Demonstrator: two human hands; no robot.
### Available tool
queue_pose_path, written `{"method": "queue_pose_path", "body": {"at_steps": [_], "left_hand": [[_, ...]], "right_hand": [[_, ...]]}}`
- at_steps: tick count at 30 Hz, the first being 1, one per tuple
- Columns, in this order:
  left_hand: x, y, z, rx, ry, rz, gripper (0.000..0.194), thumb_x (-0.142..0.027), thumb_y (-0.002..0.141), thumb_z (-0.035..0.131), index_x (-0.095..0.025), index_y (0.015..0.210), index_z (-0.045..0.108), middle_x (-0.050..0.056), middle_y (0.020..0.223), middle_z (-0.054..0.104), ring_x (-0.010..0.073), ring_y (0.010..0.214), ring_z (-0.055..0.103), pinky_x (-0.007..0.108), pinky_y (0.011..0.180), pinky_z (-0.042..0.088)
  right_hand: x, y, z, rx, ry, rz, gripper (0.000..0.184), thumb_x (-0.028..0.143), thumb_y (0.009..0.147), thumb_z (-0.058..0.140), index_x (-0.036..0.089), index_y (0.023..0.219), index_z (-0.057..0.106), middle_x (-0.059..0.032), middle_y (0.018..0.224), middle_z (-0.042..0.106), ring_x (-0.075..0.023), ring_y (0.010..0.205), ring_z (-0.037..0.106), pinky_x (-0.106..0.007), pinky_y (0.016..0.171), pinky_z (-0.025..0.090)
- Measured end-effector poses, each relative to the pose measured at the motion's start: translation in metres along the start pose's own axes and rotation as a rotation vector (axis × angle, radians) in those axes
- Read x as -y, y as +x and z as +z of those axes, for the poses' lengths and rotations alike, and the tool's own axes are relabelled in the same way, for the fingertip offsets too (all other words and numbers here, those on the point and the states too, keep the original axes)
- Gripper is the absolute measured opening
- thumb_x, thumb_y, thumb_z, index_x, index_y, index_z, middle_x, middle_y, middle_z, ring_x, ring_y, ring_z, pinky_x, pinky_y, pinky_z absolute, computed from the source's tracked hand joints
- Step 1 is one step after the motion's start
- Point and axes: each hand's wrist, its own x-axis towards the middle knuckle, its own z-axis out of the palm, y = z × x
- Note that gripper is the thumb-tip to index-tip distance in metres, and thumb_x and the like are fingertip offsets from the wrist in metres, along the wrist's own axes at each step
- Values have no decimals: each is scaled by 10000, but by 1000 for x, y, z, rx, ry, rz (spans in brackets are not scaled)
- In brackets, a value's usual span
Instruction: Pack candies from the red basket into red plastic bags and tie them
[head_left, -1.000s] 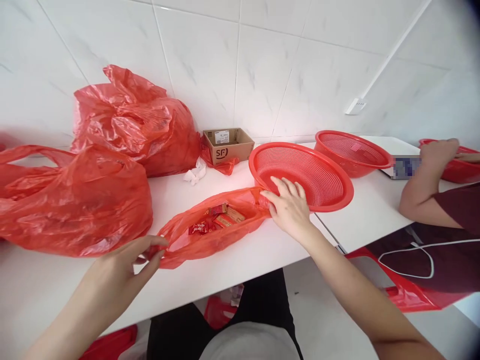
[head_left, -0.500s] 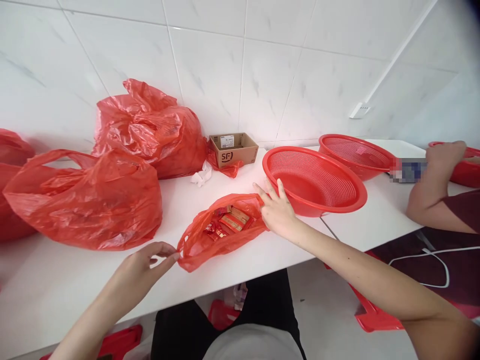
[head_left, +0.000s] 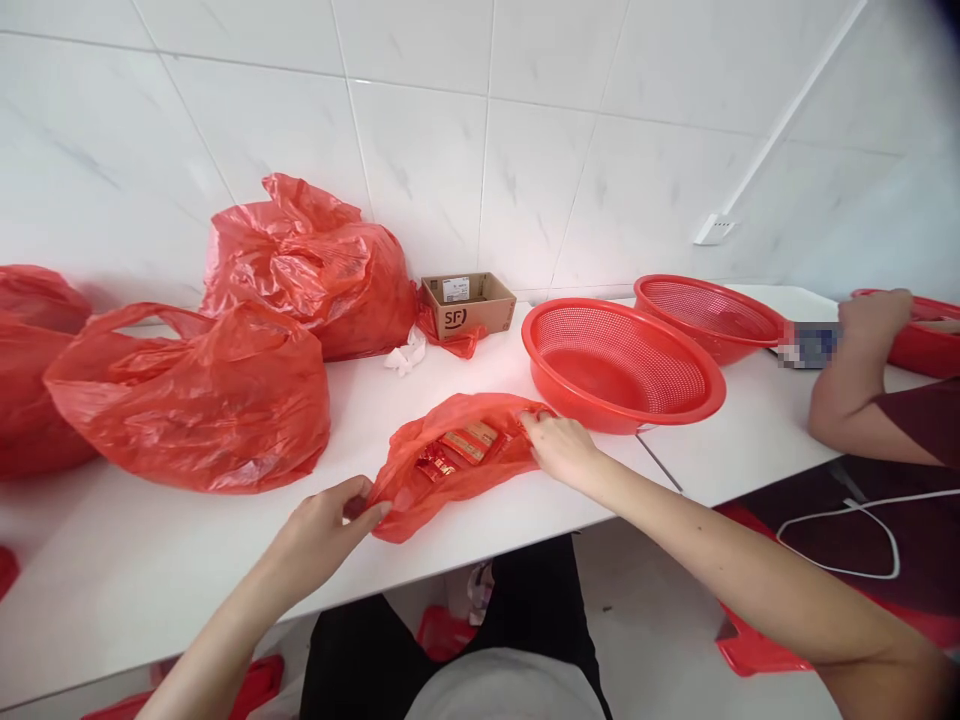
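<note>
A small red plastic bag [head_left: 427, 512] lies on the white table with its mouth spread, and several red and tan wrapped packets [head_left: 469, 443] show inside. My left hand [head_left: 322, 525] pinches the bag's left end between thumb and fingers. At the right end, my right hand [head_left: 559, 445] is closed on the bag's edge, its fingertips partly hidden by the plastic. Just behind my right hand stands a red colander basket [head_left: 622, 365], with only its mesh wall and base visible inside.
Full red bags [head_left: 202, 410] stand on the left. Against the wall are a cardboard box [head_left: 469, 308] and crumpled white tissue [head_left: 406, 353]. A second red colander [head_left: 716, 315] stands behind the first. On the right is another person's arm [head_left: 859, 365], near a blurred-out item [head_left: 808, 345].
My right hand's spread fingers have curled in and closed on the bag's right edge. My left hand and the bag's left end have shifted slightly right. The view has tilted a little.
</note>
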Motion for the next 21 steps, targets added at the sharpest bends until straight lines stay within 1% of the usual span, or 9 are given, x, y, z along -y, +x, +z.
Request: {"method": "queue_pose_path", "body": {"at_steps": [3,5,7,9,10,12,15,17,21], "left_hand": [[3,-4,-17,50,-284,57,332,-560,822,596,-235,757,612,-2,768,631,186,737,544,300,684,410],[-4,-6,-39,-69,-626,69,295,-531,758,699,-239,800,677,6,858,667,182,797,567,296,734,450],[-20,-5,-64,-317,-980,110,243,-456,725,758,-241,829,708,9,959,679,177,862,586,288,777,485],[-43,0,-86,-504,-1169,246,121,-307,769,741,-229,857,715,9,1070,662,174,995,583,266,842,495],[-56,4,-95,-487,-1210,324,94,-293,827,686,-220,881,711,16,1121,650,178,1054,572,272,883,491],[-79,12,-108,-435,-1226,445,104,-262,891,617,-214,944,694,12,1176,631,155,1087,558,258,919,481],[-103,20,-114,-347,-1171,522,213,-261,903,608,-241,1113,642,17,1139,638,167,1058,599,288,898,504],[-112,22,-114,-246,-1117,506,317,-277,895,620,-274,1210,586,10,1021,649,182,963,651,331,851,529],[-127,23,-109,83,-862,439,361,-323,857,671,-271,1204,587,-50,770,559,73,609,552,298,725,541]], "right_hand": [[-12,-8,-9,83,53,-6,355,83,818,587,157,1161,639,-149,954,710,-285,824,687,-359,648,508],[-16,-14,-35,67,173,-69,209,169,858,594,205,1051,665,-76,900,722,-230,797,685,-320,648,512],[-18,-16,-72,-110,437,-149,134,274,902,577,218,995,658,-34,916,718,-175,794,674,-287,674,521],[-17,-11,-111,-429,739,-203,139,288,914,564,199,980,647,-35,932,710,-163,841,668,-295,730,531],[-17,-6,-129,-549,843,-227,129,270,906,570,190,973,646,-32,921,706,-160,842,665,-301,736,534],[-17,8,-157,-568,944,-264,71,214,857,631,170,909,652,-21,845,692,-150,780,656,-297,697,534],[-14,30,-182,-398,1027,-304,76,122,774,716,138,787,643,4,689,629,-115,624,607,-261,592,504],[-6,37,-191,-361,1076,-344,78,91,786,696,132,800,631,22,653,591,-96,583,587,-240,563,486],[34,38,-198,-160,1003,-516,139,40,808,611,148,895,605,38,661,575,-93,584,586,-225,554,477]]}}
